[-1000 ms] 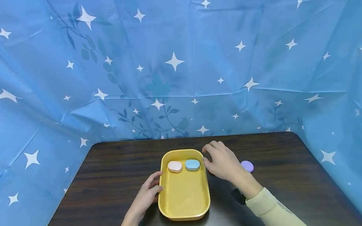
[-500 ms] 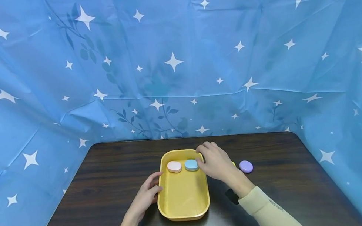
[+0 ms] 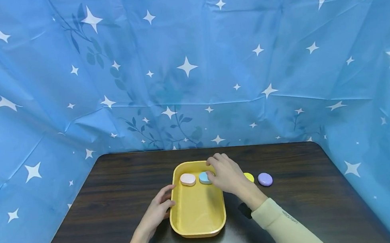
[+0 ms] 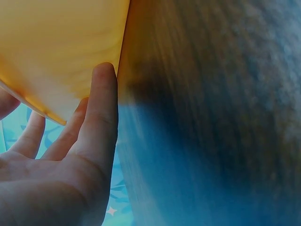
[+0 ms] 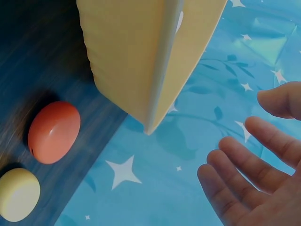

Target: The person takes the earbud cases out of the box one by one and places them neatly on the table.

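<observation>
A yellow tray (image 3: 198,213) holds a pink oval piece (image 3: 188,179) and a light blue oval piece (image 3: 203,178) near its far end. Straight fingers of my left hand (image 3: 156,212) rest along the tray's left side; the left wrist view shows one finger (image 4: 101,103) against its outer wall. Above the tray's far right corner reaches my right hand (image 3: 224,174), its thumb and fingertips over the blue piece and hiding part of it. Seen from the right wrist, that hand (image 5: 258,179) has its fingers spread apart with nothing between them.
On the dark wooden table (image 3: 117,198), a yellow piece (image 3: 249,177) and a purple round piece (image 3: 265,179) lie right of the tray. A red-orange oval (image 5: 54,133) appears in the right wrist view. Behind hangs a blue star-patterned cloth (image 3: 191,86).
My right hand has moved left from beside the tray to over its far right corner, partly covering the blue piece and uncovering the yellow one. My left hand has stayed in place.
</observation>
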Motion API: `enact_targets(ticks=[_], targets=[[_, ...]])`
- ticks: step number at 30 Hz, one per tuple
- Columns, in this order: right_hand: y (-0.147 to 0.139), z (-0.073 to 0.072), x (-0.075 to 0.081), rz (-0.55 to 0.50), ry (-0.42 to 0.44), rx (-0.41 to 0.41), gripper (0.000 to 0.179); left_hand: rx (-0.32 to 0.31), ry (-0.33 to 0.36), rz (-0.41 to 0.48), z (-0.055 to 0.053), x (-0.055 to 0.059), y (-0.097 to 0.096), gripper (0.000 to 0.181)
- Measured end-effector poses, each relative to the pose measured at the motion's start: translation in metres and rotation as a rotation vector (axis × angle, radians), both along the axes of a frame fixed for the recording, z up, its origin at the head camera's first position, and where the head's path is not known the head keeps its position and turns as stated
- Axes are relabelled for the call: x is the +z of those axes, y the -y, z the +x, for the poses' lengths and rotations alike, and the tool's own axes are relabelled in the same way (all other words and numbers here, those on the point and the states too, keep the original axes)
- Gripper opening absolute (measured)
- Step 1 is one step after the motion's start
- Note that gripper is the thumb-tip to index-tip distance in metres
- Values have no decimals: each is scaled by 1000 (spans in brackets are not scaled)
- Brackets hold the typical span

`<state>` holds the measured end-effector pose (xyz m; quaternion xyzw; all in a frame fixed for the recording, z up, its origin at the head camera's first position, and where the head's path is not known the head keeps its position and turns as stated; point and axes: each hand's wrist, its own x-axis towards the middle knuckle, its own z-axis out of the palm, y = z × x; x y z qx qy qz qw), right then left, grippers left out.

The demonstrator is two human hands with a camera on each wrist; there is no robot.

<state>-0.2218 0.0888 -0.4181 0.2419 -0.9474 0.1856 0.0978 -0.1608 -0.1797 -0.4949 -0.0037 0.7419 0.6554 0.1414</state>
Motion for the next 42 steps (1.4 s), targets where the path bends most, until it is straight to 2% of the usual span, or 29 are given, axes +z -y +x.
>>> enact_targets(ticks=[14, 26, 32, 42], targets=[[10, -6, -6, -5, 29, 34, 25, -1, -2, -9, 1, 0, 0, 54], [19, -16, -18, 43, 60, 18, 24, 0, -3, -3, 1, 0, -1, 54], [25, -17, -20, 46, 80, 35, 24, -4, -6, -2, 0, 0, 0, 54], [32, -22, -30, 87, 75, 30, 24, -3, -9, -4, 1, 0, 0, 54]])
